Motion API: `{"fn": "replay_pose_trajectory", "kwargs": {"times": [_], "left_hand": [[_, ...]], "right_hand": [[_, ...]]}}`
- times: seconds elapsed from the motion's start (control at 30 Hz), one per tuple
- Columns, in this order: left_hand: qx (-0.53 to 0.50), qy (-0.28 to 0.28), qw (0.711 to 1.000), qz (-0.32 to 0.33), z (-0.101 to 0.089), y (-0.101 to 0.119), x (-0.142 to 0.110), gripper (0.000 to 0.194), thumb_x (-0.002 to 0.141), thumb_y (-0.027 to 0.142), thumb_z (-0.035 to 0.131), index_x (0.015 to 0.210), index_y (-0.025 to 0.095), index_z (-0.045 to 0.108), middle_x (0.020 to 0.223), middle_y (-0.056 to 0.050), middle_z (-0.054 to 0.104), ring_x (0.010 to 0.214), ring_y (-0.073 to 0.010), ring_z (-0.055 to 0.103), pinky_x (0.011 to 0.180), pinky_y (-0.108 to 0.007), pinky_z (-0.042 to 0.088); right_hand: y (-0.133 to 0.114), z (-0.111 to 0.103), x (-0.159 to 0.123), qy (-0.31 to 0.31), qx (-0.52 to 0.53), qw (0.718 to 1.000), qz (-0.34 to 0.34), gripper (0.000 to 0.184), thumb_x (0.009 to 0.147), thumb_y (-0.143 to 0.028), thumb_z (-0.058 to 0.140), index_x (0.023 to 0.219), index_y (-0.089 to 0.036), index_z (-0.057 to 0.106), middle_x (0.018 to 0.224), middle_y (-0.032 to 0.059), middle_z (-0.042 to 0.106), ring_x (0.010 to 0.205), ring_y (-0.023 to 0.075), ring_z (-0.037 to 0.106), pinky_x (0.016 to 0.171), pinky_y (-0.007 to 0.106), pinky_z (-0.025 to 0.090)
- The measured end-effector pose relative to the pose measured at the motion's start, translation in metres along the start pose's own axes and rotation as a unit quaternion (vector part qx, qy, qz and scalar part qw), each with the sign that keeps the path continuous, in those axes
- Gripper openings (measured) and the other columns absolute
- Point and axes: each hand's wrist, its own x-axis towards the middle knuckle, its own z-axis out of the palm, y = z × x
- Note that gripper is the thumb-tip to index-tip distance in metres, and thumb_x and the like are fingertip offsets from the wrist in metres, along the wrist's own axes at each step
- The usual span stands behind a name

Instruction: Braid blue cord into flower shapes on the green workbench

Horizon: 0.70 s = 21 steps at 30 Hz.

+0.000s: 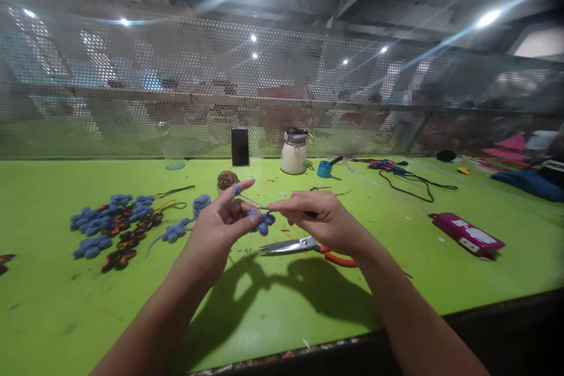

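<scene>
My left hand [222, 220] pinches a small blue crocheted flower [264, 222], and blue yarn [249, 200] runs over its raised forefinger. My right hand [319, 218] is closed in a pinch on a thin crochet hook [269, 209] whose tip meets the flower. Both hands hover above the green table [88, 305]. Scissors with red handles [308, 247] lie on the table just under my right hand.
Finished blue and dark crocheted flowers [112, 229] lie at the left. A multicoloured yarn ball [227, 179], a dark phone [239, 147], a cream pot [294, 153] and a blue cup [325, 168] stand farther back. A pink case [467, 234] is at the right. A mesh screen [176, 82] closes the far edge.
</scene>
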Motion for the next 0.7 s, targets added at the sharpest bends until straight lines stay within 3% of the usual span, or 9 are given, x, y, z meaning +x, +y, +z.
{"fn": "replay_pose_trajectory", "kwargs": {"times": [0.43,0.7], "left_hand": [[0.01,0.001,1.0,-0.001,-0.001,0.0,-0.001,0.056,0.07,0.016,0.069,0.122,0.013,0.049,0.071,0.002,0.057,0.064,-0.0087,0.051,0.059,-0.022,0.04],[0.048,-0.003,0.999,0.015,-0.001,-0.004,0.0,0.055,0.071,0.018,0.069,0.122,0.014,0.049,0.071,0.002,0.056,0.064,-0.0093,0.052,0.061,-0.023,0.042]], "right_hand": [[-0.007,-0.014,-0.005,-0.099,-0.142,0.985,0.006,0.035,0.086,-0.009,0.048,0.115,-0.024,0.062,0.066,-0.0007,0.053,0.059,0.0085,0.046,0.058,0.022,0.034],[-0.011,-0.012,-0.006,-0.111,-0.207,0.971,0.027,0.037,0.087,-0.01,0.047,0.116,-0.027,0.062,0.066,-0.0003,0.052,0.059,0.0093,0.045,0.059,0.023,0.032]]}}
